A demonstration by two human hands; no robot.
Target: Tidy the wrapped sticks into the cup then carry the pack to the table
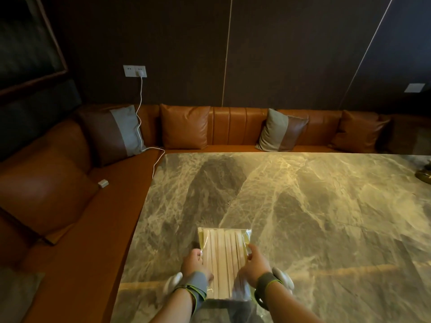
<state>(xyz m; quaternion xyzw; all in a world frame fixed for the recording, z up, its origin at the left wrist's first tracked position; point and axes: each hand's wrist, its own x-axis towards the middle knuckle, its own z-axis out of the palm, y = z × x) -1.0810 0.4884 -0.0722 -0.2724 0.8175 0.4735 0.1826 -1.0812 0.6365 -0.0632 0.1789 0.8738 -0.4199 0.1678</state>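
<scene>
Single head view, looking forward and down across marble table point(303, 206) toward sofa point(233, 127); hands close below.

Counts: 1 clear pack point(224, 262) w/ approx 8 wrapped sticks inside, exact no. hard to tell thru the plastic. 2 hands on it, left hand point(194, 264) & right hand point(256, 264), 1 wrist strap each. 1 marble table point(303, 206). 1 corner sofa point(93, 217) w/ 5 cushions. 2 wall socket plates, 1 white cable point(140, 108), 1 small white adapter point(103, 183) on the seat.
</scene>
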